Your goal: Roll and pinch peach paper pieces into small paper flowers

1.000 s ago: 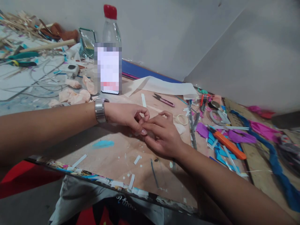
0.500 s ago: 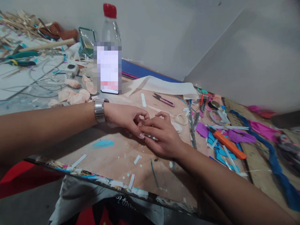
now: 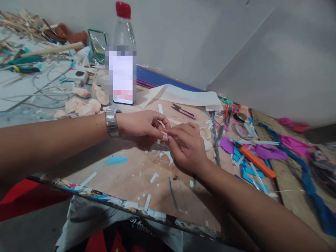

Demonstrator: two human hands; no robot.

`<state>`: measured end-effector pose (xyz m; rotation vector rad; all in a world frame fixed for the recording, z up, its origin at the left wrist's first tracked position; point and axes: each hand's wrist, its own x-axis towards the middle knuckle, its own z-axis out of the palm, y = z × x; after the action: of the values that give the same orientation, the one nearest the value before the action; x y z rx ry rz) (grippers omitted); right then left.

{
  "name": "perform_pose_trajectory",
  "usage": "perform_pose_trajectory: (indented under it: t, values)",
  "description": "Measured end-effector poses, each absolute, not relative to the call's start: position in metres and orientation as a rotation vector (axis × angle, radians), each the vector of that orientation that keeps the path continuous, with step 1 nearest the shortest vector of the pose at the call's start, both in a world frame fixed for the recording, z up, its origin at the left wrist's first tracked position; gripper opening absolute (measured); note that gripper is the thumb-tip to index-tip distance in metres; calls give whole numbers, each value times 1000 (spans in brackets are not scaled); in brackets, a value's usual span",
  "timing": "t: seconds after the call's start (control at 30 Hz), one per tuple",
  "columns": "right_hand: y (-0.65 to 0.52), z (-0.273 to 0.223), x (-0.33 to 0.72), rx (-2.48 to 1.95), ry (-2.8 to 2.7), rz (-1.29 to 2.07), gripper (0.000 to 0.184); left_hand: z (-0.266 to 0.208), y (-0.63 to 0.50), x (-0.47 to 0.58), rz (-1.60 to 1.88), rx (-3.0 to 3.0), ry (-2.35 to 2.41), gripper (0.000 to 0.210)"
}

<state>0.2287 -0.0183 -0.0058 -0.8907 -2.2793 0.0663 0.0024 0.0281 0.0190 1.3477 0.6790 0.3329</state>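
Over the middle of the work board (image 3: 126, 182), my two hands meet at their fingertips. My left hand (image 3: 147, 124), with a metal watch (image 3: 112, 122) at the wrist, is closed in a pinch. My right hand (image 3: 189, 145) is also closed, its thumb and fingers against the left thumb tip. A tiny pale bit shows between the fingertips, too small to name. Below the hands, white scraps (image 3: 166, 155) lie on the board. Just right of my right hand are a cream tape ring (image 3: 205, 133) and a white round piece partly covered by the hand.
Thread snips (image 3: 183, 111) and a white paper strip (image 3: 181, 96) lie behind the hands. A phone (image 3: 123, 77) leans on a red-capped bottle (image 3: 124, 28). An orange cutter (image 3: 257, 161) lies among scraps at right. Peach crumpled pieces (image 3: 84, 106) and pliers (image 3: 23, 64) are at left.
Both hands have shifted slightly up and to the right, with their fingertips still together. White scraps on the board beneath them now show more.
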Motion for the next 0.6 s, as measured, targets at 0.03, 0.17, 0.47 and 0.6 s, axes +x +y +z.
perform_pose_trajectory:
  t: [0.03,0.17,0.47,0.6]
  values:
    - [-18,-6,229,-892,-2272,61,19,19,29,3,341,1366,678,40]
    - [-18,-5,228,-898,-2244,26,16,19,29,3,360,1395,685,39]
    - [-19,-4,229,-916,-2253,45,18,21,29,3,368,1416,713,36]
    - [-19,-6,229,-903,-2277,40,25,20,28,4,381,1419,734,37]
